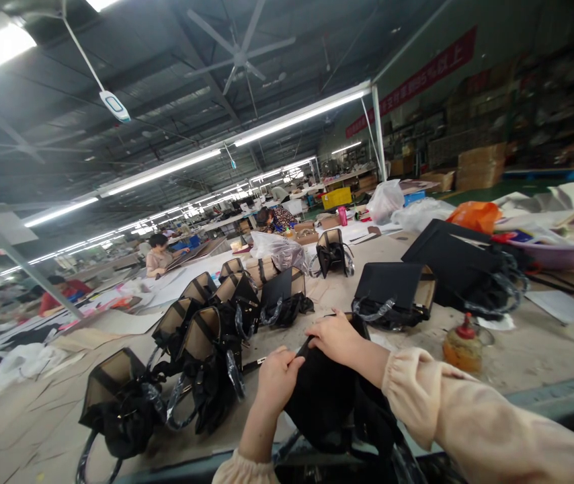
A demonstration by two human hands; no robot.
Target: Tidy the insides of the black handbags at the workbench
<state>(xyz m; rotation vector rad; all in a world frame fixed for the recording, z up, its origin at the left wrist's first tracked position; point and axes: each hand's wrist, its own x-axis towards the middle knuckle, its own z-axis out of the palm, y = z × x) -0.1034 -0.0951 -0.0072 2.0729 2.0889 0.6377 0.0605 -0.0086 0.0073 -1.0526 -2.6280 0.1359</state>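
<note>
A black handbag stands at the near edge of the worktable, its lower part reaching past that edge. My left hand is closed on the left side of its top rim, thumb pressed toward the bag. Over the far part of the same rim, my right hand curls its fingers and grips the edge. The bag's inside is hidden from me. Just left of it lies a black strap with a metal end. Close by on the left is another black handbag with a beige lining and a wrapped handle.
Several black bags with plastic-wrapped handles crowd the left, including a front one. On the right are a black bag on its side, a glue bottle with a red cap and a purple basin. A co-worker sits farther back.
</note>
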